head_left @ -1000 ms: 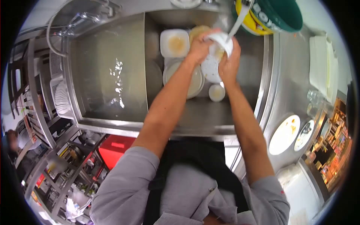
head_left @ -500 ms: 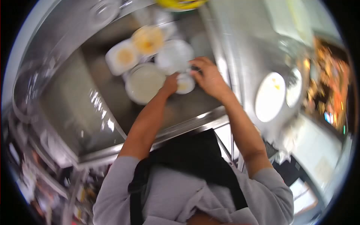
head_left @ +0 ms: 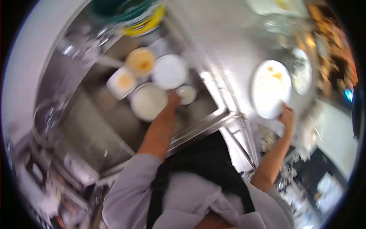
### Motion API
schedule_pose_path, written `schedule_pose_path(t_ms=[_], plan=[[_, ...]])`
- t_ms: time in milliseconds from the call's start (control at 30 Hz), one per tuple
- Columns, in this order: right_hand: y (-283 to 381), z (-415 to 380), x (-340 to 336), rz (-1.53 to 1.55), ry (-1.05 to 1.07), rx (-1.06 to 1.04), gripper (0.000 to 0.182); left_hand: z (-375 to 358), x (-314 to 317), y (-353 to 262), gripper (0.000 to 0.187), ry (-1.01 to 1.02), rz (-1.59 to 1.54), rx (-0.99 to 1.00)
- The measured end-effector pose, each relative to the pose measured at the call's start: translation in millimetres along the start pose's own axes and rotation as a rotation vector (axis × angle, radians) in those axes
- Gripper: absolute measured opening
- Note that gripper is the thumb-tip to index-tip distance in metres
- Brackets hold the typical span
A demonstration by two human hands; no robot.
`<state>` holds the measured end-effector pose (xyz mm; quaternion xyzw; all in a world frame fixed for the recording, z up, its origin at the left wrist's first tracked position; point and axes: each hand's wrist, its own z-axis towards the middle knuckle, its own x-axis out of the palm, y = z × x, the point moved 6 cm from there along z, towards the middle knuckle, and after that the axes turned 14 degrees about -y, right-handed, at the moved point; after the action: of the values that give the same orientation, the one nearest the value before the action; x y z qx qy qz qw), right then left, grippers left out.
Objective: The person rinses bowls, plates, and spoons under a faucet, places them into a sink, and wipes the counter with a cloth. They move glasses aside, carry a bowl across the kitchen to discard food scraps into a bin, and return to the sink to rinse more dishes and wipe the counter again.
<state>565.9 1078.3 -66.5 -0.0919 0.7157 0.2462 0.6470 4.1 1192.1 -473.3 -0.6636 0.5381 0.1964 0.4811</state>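
Note:
In the sink basin, my left hand is closed at the left rim of a small white bowl. Blur softens its fingers. Out on the steel counter to the right, my right hand grips the near edge of a white oval plate with yellow-orange food remnants on it. Close to my left hand lie a round cream-coloured dish and a white round plate. Beyond them are a square white dish and a bowl with orange residue.
A second oval dish lies past the plate on the steel counter. The sink's left basin sits beside the dish basin. A green bucket and a yellow container stand at the far edge.
My right hand has left the dishes in the sink and moved right to the oval plate's edge. My left hand stays at the small bowl. The view has turned rightward.

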Motion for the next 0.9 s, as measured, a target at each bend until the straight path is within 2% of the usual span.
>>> schedule_pose_path(t_ms=[33,67,133,167,200,233,300,367,433,500,533,600,633,733,767,867,900], plan=[[18.7,-11.2,9.0,0.128,0.138,0.145,0.049,-10.7,-36.5,-5.8,0.043,-0.032,-0.164,-0.135],[27.6,-26.1,5.2,0.303,0.064,0.225,0.045,-9.7,-54.9,-5.1,0.042,0.033,-0.117,-0.047],[-0.3,-6.8,26.1,0.344,0.068,0.189,0.04,-6.5,-89.7,-2.5,0.039,0.148,-0.037,0.136],[-1.9,-3.3,29.8,0.393,0.109,0.196,0.04,-0.1,-115.1,11.9,0.036,0.038,-0.358,-0.171],[-2.8,-3.0,31.7,0.442,0.148,0.207,0.04,3.6,-140.6,26.7,0.033,-0.155,-0.712,-0.432],[-0.2,-4.1,36.1,0.487,0.183,0.226,0.041,-6.9,-160.1,36.2,0.03,-0.345,-1.365,-0.99],[3.4,-2.1,43.8,0.556,0.21,0.229,0.037,24.2,-186.2,67.5,0.027,-0.501,-1.603,-1.015],[21.2,-8.4,41.4,0.718,0.189,0.234,0.033,30.1,-238.0,59.7,0.026,-0.592,-1.809,-0.943],[52.9,-25.9,35.1,0.973,0.121,0.246,0.028,44.4,-268.4,50.0,0.027,-0.591,-1.911,-0.871],[78.5,-40.4,40.4,1.073,0.003,0.173,0.026,61.5,-284.9,49.9,0.026,-0.541,-2.065,-0.851],[88.6,-44.0,41.4,1.124,-0.062,0.137,0.026,61.3,-292.0,36.8,0.026,-0.47,-1.983,-0.767],[113.1,-49.0,39.2,1.072,-0.118,0.054,0.028,60.8,-302.0,11.2,0.026,-0.338,-1.813,-0.602],[127.8,-54.8,34.2,1.03,-0.136,-0.011,0.029,62.0,-303.5,1.7,0.031,-0.224,-1.734,-0.601],[185.6,-82.1,17.6,0.873,-0.162,-0.248,0.032,36.2,-327.3,-28.7,0.037,-0.08,-1.607,-0.503],[213.7,-100.6,7.7,0.801,-0.167,-0.342,0.033,26.2,-334.6,-36.3,0.042,-0.03,-1.571,-0.366],[275.2,-146.5,16.9,0.688,-0.141,-0.548,0.037,-13.5,-357.3,-65.4,0.048,0.279,-1.667,-0.171],[297.9,-163.9,25.8,0.716,-0.058,-0.589,0.033,-31.8,-364.4,-70.3,0.055,0.314,-1.65,-0.116]])
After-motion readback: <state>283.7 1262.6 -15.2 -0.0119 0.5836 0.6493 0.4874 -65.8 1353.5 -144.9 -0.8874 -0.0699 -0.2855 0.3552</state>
